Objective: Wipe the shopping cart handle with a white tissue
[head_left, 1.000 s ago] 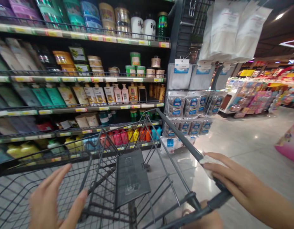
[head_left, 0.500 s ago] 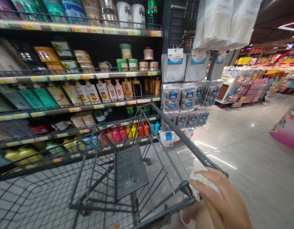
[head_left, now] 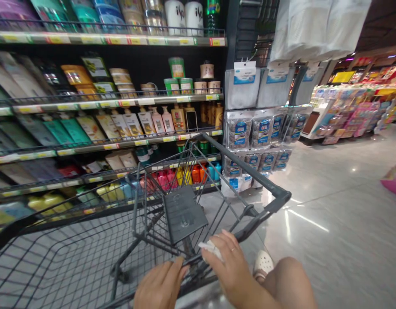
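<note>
A grey wire shopping cart (head_left: 143,240) stands in front of me, turned sideways, its basket holding nothing I can see. My left hand (head_left: 161,281) is at the bottom middle, fingers curled over the cart's near rim. Just right of it, my right hand (head_left: 230,268) is closed on a crumpled white tissue (head_left: 213,249) and lies against the same near rail. Beyond the hands is the grey child-seat flap (head_left: 185,214). The cart's handle bar (head_left: 246,167) runs from the far side to a corner at the right, with neither hand on it.
Shelves (head_left: 146,101) of bottles and jars line the left and back. Bagged scrubbers (head_left: 238,133) and grey cloth packs (head_left: 243,88) hang at the shelf end. Shiny floor (head_left: 339,206) stretches right towards a display stand (head_left: 342,109). My shoe (head_left: 263,264) shows below.
My right hand has left the handle corner and moved left along the near rail with the tissue. My left hand has come up into view onto the rim. The view has shifted slightly left.
</note>
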The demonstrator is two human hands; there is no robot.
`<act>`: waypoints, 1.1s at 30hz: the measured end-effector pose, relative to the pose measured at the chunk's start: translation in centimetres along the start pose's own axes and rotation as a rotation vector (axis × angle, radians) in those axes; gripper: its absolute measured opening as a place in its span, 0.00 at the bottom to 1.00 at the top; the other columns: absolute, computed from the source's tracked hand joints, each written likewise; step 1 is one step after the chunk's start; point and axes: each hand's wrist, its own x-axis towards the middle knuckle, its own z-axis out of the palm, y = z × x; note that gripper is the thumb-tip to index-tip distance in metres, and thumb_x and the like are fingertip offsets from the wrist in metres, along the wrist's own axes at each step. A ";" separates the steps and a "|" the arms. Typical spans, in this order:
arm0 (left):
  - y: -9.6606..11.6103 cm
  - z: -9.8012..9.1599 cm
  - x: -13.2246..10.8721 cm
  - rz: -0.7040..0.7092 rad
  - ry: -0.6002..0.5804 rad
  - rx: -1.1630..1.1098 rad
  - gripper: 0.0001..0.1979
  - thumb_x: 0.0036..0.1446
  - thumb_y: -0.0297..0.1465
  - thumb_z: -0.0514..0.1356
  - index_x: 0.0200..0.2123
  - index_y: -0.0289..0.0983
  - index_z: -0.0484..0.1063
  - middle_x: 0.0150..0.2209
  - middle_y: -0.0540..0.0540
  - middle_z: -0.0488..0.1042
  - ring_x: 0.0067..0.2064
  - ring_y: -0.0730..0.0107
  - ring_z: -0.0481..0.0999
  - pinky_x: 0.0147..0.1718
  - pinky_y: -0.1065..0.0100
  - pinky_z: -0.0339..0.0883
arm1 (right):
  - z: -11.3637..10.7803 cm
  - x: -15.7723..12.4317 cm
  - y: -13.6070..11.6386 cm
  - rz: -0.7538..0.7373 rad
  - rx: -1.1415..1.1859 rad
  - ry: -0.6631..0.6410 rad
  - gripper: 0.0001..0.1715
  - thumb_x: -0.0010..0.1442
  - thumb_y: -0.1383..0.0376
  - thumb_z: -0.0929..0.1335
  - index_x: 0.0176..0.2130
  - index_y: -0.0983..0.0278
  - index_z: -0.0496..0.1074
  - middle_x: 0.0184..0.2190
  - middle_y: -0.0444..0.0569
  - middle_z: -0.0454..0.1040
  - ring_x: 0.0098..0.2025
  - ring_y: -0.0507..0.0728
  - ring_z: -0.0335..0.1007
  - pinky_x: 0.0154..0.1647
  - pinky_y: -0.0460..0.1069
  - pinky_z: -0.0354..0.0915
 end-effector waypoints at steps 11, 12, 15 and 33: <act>-6.2 -2.3 -5.3 -0.114 -0.043 0.115 0.19 0.61 0.36 0.54 0.54 0.38 0.65 0.44 0.40 0.74 0.45 0.58 0.72 0.47 0.57 0.64 | 1.8 1.3 7.0 0.027 0.157 -0.140 0.21 0.62 0.73 0.56 0.49 0.61 0.69 0.41 0.54 0.72 0.46 0.58 0.67 0.52 0.63 0.65; -7.4 -2.8 -6.1 -0.129 -0.037 0.140 0.18 0.61 0.37 0.53 0.53 0.39 0.66 0.42 0.41 0.74 0.43 0.58 0.72 0.45 0.57 0.64 | 2.1 1.4 7.5 0.036 0.173 -0.152 0.21 0.62 0.73 0.56 0.50 0.62 0.68 0.42 0.55 0.72 0.47 0.58 0.67 0.53 0.63 0.64; -9.9 -3.8 -7.4 -0.171 -0.026 0.181 0.16 0.61 0.38 0.52 0.49 0.39 0.69 0.35 0.44 0.75 0.36 0.61 0.72 0.39 0.61 0.64 | 3.7 1.6 8.6 0.105 0.213 -0.128 0.24 0.63 0.73 0.56 0.56 0.61 0.64 0.47 0.55 0.71 0.53 0.58 0.65 0.58 0.64 0.60; -9.5 2.2 -2.1 -0.303 0.005 0.122 0.13 0.63 0.36 0.51 0.43 0.36 0.71 0.28 0.48 0.70 0.32 0.67 0.70 0.32 0.67 0.59 | 11.6 7.5 -3.6 0.224 0.454 -0.168 0.21 0.58 0.76 0.57 0.50 0.68 0.65 0.45 0.56 0.72 0.51 0.59 0.66 0.61 0.62 0.57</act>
